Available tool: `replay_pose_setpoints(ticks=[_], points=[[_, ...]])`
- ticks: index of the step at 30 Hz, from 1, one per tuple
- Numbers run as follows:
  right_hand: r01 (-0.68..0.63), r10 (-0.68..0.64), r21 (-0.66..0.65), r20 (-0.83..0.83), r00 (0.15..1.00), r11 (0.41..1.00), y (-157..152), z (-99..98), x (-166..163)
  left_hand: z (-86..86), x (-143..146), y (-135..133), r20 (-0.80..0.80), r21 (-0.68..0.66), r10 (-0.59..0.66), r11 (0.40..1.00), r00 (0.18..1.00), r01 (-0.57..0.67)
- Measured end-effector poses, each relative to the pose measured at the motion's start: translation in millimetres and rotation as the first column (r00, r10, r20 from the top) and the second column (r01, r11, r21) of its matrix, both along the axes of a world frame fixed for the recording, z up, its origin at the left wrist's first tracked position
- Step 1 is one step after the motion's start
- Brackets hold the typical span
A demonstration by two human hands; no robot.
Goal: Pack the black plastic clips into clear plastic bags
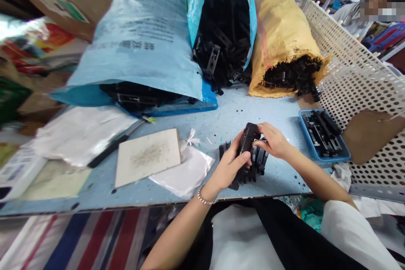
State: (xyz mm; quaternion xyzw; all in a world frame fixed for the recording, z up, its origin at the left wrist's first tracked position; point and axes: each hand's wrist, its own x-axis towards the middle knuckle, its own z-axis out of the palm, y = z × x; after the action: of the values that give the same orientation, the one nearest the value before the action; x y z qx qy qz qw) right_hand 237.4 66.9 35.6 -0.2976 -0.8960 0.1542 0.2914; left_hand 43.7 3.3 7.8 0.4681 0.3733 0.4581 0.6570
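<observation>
My left hand (230, 163), with a beaded bracelet at the wrist, is wrapped round a long black plastic part (248, 137) held tilted above the table. Close against the upper right side of that part, my right hand (274, 140) has its fingers bent, and the fingertips touch its top end. Whether a small piece sits between the right fingers cannot be made out. Beneath both hands lies a pile of similar black plastic parts (260, 162), partly covered by the hands.
A blue basket (348, 154) of black parts stands right, beside a perforated white panel (379, 105). Behind are a blue sack (142, 29), an open blue bag (190, 17) and a yellow sack (278, 21), all holding black parts. Left lie a pale board (148, 156) and a black-handled screwdriver (107, 152).
</observation>
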Motion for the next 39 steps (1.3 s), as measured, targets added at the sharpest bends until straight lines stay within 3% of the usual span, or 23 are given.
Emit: replay_pose_setpoints(ticks=[3,6,8,10,13,14,16,19,21,24,26,28,30,32,34,37,39], points=[[-0.068,0.037,0.165,0.186,0.982,0.984,7.8,2.9,2.1,2.3,-6.6,-14.4,0.213,-0.152,-0.005,0.988,0.977,0.038],[-0.125,0.068,0.174,0.299,0.952,0.977,14.1,4.9,-2.9,5.1,-7.2,-23.6,0.291,-0.231,0.003,0.971,0.957,0.068],[-0.077,0.046,0.104,0.274,0.961,0.992,14.3,3.7,-10.7,5.8,-5.4,-25.0,0.258,-0.246,0.06,0.969,0.964,0.005],[0.024,-0.008,-0.073,0.216,0.976,0.997,10.1,0.5,-19.8,4.1,-5.3,-22.6,0.201,-0.232,0.159,0.966,0.967,-0.111],[0.091,-0.03,-0.317,0.191,0.981,0.944,-7.2,-6.5,-31.6,-1.5,-12.4,-15.2,0.167,-0.247,0.308,0.933,0.937,-0.263],[0.061,0.005,-0.315,0.205,0.979,0.947,-16.0,-9.3,-34.7,-3.1,-16.3,-12.9,0.164,-0.264,0.35,0.916,0.922,-0.301],[-0.045,0.092,-0.184,0.258,0.962,0.982,-36.0,-16.4,-40.1,-5.3,-23.8,-10.6,0.15,-0.288,0.405,0.891,0.902,-0.352],[-0.173,0.166,-0.011,0.348,0.923,0.985,-64.2,-29.0,-47.3,-7.4,-28.9,-14.9,0.129,-0.289,0.389,0.895,0.912,-0.341],[-0.164,0.173,-0.054,0.364,0.915,0.985,-77.6,-36.3,-51.2,-11.5,-29.6,-22.4,0.101,-0.256,0.37,0.907,0.924,-0.335],[-0.117,0.203,-0.24,0.373,0.905,0.964,-88.3,-44.8,-52.2,-28.4,-36.4,-34.2,-0.018,-0.137,0.378,0.916,0.926,-0.377],[-0.036,0.138,-0.259,0.391,0.91,0.965,-89.8,-52.6,-46.6,-47.5,-46.2,-37.5,-0.161,-0.038,0.437,0.893,0.885,-0.448],[0.145,-0.07,-0.153,0.414,0.908,0.978,-87.2,-65.0,-34.2,-69.7,-55.3,-36.0,-0.298,0.017,0.504,0.852,0.811,-0.523],[0.325,-0.274,-0.053,0.421,0.865,0.944,-81.0,-81.1,-15.1,-90.3,-58.0,-32.1,-0.353,-0.027,0.512,0.831,0.783,-0.555],[0.375,-0.314,-0.06,0.435,0.844,0.925,-72.7,-96.1,7.5,-105.3,-53.2,-28.9,-0.278,-0.151,0.488,0.829,0.828,-0.539],[0.342,-0.264,-0.119,0.424,0.866,0.932,-66.1,-103.9,28.0,-112.6,-44.2,-28.6,-0.104,-0.298,0.479,0.821,0.872,-0.487],[0.343,-0.281,-0.166,0.311,0.908,0.925,-70.2,-95.5,40.8,-109.7,-30.9,-35.5,0.148,-0.498,0.511,0.778,0.847,-0.383],[0.352,-0.31,-0.251,0.194,0.931,0.902,-86.3,-80.7,31.2,-100.3,-22.3,-44.8,0.244,-0.56,0.538,0.757,0.807,-0.336]])
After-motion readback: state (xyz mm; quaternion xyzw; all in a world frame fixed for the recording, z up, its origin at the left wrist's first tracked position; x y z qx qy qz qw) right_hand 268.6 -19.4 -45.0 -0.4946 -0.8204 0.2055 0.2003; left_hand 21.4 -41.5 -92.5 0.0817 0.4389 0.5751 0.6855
